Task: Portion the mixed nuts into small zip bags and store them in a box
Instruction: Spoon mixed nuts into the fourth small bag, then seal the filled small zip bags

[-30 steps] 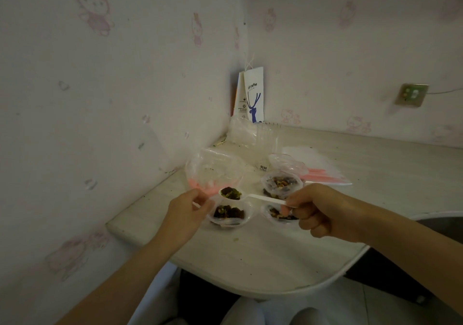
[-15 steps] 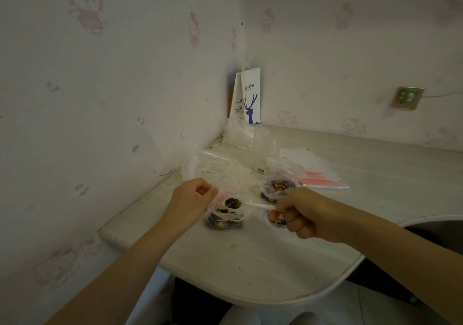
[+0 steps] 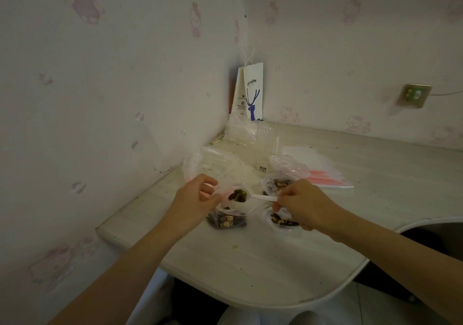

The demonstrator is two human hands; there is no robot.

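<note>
My right hand [image 3: 304,203] grips the handle of a white plastic spoon [image 3: 260,197] whose bowl carries a dark heap of mixed nuts [image 3: 238,195]. My left hand [image 3: 194,202] pinches the mouth of a small clear zip bag [image 3: 226,218] that holds nuts at its bottom; the loaded spoon hovers just over that opening. Two clear tubs of mixed nuts sit by my right hand, one behind it [image 3: 276,185] and one partly under it [image 3: 281,220].
A large crumpled clear bag [image 3: 213,164] lies behind my left hand. A stack of zip bags with pink strips [image 3: 323,174] lies at right. Clear plastic cups [image 3: 253,135] and a paper coffee bag [image 3: 250,94] stand in the corner. Walls close the left and back.
The zip bag rose off the desk in my left hand, and the loaded spoon moved left from the tubs to the bag's mouth.
</note>
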